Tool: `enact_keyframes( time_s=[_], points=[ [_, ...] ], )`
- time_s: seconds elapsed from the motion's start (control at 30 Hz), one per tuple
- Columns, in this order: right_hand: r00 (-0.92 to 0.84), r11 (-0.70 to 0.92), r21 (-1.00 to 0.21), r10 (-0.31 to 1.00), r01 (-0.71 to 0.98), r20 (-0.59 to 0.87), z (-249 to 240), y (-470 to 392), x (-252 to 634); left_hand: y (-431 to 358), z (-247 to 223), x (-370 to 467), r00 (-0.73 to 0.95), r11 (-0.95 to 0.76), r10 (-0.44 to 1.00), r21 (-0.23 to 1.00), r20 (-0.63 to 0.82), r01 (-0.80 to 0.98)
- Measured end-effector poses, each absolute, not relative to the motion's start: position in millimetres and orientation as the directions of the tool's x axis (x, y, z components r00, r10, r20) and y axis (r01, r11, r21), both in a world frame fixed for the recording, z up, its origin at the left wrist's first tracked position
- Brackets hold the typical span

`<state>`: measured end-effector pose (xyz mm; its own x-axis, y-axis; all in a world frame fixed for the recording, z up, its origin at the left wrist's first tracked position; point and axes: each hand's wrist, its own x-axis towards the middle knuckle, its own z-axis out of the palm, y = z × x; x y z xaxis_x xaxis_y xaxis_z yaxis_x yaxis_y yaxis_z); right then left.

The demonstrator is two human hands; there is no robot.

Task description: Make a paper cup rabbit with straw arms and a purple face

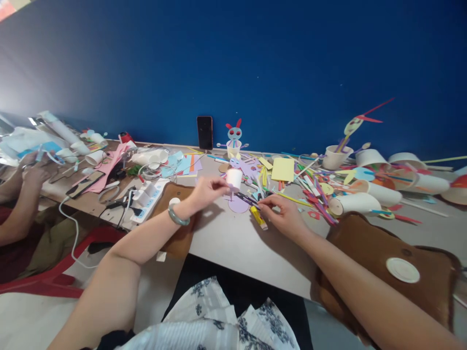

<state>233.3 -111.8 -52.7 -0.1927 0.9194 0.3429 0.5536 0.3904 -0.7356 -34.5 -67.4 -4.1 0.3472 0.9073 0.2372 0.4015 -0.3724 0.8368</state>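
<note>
Around the table's middle, my left hand [206,193] is closed, its thumb and fingertips pinched at the lower left side of a small white paper cup [234,179]. Whatever thin piece is between those fingertips is too small to make out. My right hand [279,210] is closed on a dark pair of scissors [248,199], whose blades point left toward the space under the cup. Beneath them lies a round purple paper piece [239,205]. A yellow glue stick or small yellow tube [259,218] rests beside my right fingers.
A phone [205,132] leans on the blue wall beside a paper-figure cup [234,147]. Colored sticks, yellow notes [282,169] and white cups [354,203] crowd the right. A power strip [149,201] lies left. Another person's hands [36,170] work at far left.
</note>
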Motion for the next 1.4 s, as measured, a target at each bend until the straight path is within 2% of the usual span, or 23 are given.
enact_keyframes(
  time_s=[0.03, 0.1, 0.17, 0.23, 0.3, 0.33, 0.4, 0.5, 0.6, 0.67, 0.73, 0.8, 0.9, 1.0, 1.27, 1.4],
  points=[
    [-0.173, 0.369, -0.681, 0.924, 0.632, 0.340, -51, -108, 239, -59, 3, -46, 0.268, -0.380, 0.924, 0.712, 0.271, 0.590],
    [-0.140, 0.315, -0.523, 0.928, 0.792, 0.346, -47, -102, 250, -45, 17, -68, 0.191, -0.266, 0.949, 0.307, 0.251, 0.914],
    [-0.122, 0.254, -0.306, 0.912, 0.917, 0.393, -42, -101, 256, -40, 27, -82, 0.140, -0.187, 0.963, 0.194, 0.231, 0.963],
    [-0.157, 0.231, -0.136, 0.899, 0.963, 0.409, -38, -106, 255, -45, 32, -81, 0.127, -0.151, 0.968, 0.097, 0.219, 0.984],
    [-0.229, 0.272, -0.101, 0.922, 0.957, 0.312, -37, -113, 248, -59, 31, -66, 0.257, -0.246, 0.956, -0.092, 0.142, 0.965],
    [-0.261, 0.295, -0.119, 0.936, 0.948, 0.238, -38, -117, 242, -68, 30, -55, 0.354, -0.344, 0.931, -0.119, 0.086, 0.932],
    [-0.281, 0.293, -0.154, 0.955, 0.944, 0.098, -42, -123, 232, -85, 23, -31, 0.532, -0.525, 0.845, -0.095, 0.062, 0.846],
    [-0.262, 0.258, -0.153, 0.965, 0.954, -0.005, -50, -127, 223, -104, 6, -4, 0.751, -0.746, 0.641, -0.102, 0.157, 0.658],
    [-0.259, 0.258, -0.166, 0.966, 0.952, 0.016, -54, -124, 226, -111, -19, 6, 0.858, -0.856, 0.448, -0.156, 0.252, 0.492],
    [-0.246, 0.251, -0.210, 0.968, 0.945, 0.052, -53, -122, 233, -110, -36, 7, 0.877, -0.876, 0.377, -0.193, 0.297, 0.442],
    [-0.208, 0.222, -0.300, 0.975, 0.928, 0.077, -50, -118, 240, -108, -51, 7, 0.896, -0.887, 0.321, -0.233, 0.307, 0.398],
    [-0.175, 0.191, -0.451, 0.982, 0.872, 0.079, -47, -114, 245, -105, -62, 9, 0.919, -0.903, 0.273, -0.255, 0.284, 0.346],
    [-0.225, 0.160, -0.760, 0.974, 0.630, 0.019, -42, -109, 249, -103, -69, 13, 0.950, -0.933, 0.215, -0.241, 0.227, 0.269],
    [-0.315, 0.095, -0.929, 0.949, 0.357, -0.024, -41, -106, 251, -100, -71, 16, 0.960, -0.948, 0.202, -0.208, 0.196, 0.242],
    [-0.286, -0.049, -0.996, 0.956, 0.072, -0.068, -48, -105, 252, -103, -65, 10, 0.962, -0.966, 0.207, -0.120, 0.178, 0.230],
    [-0.238, -0.070, -0.996, 0.968, 0.058, -0.082, -52, -105, 248, -106, -57, 4, 0.966, -0.971, 0.200, -0.102, 0.163, 0.218]
  ],
)
